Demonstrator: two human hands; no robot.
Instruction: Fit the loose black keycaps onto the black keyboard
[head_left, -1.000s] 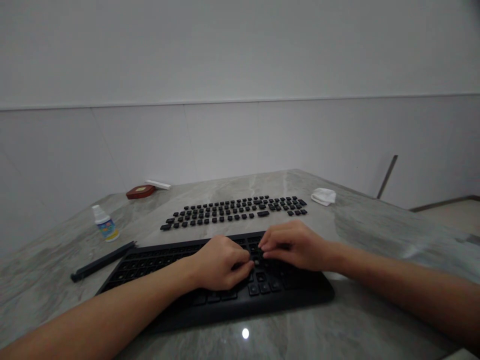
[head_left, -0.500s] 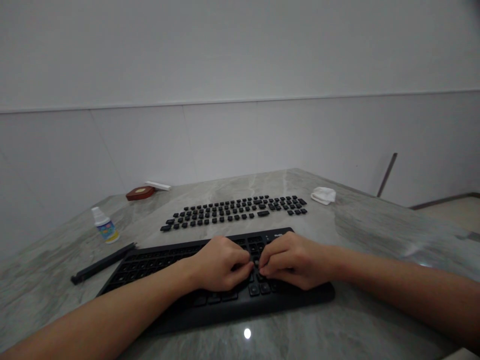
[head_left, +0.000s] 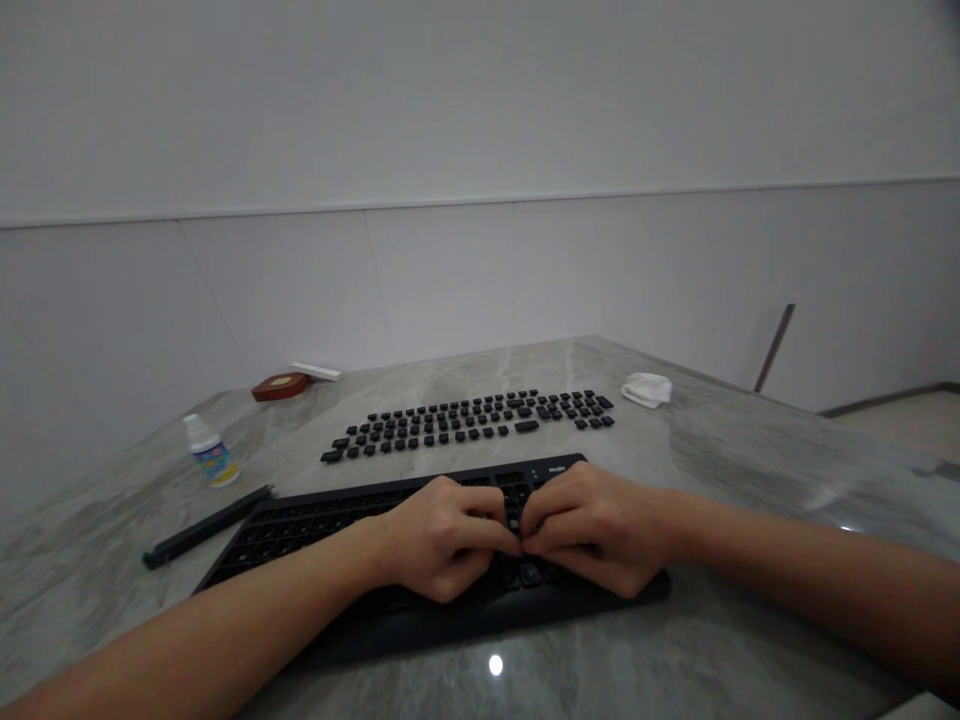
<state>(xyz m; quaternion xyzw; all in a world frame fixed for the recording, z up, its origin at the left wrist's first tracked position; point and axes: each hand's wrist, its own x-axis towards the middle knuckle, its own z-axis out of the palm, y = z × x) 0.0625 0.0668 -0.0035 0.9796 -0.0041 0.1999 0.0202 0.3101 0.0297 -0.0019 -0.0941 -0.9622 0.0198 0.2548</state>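
Note:
A black keyboard (head_left: pixel 420 620) with many bare key sockets lies before me on the grey marbled table. Over its right half rests my left hand (head_left: pixel 450 540), fingers bent and closed, the fingertips meeting those of the other hand. My right hand (head_left: pixel 600 525) is also closed, its thumb and fingers pinched together low on the keys. Whatever the fingertips grip is hidden by the fingers. Beyond the keyboard, loose black keycaps (head_left: pixel 459 437) lie in rows, arranged like a keyboard layout.
A white spray bottle (head_left: pixel 211 452) with a colourful label stands on the left, near a dark narrow bar (head_left: pixel 206 528). A reddish-brown case (head_left: pixel 280 387) and a white strip (head_left: pixel 315 371) lie at the back. A folded white cloth (head_left: pixel 646 390) is at the right.
My left hand has shifted slightly right and down, its fingertips now meeting the right hand's. The right hand has dipped a little. The loose keycaps have not moved.

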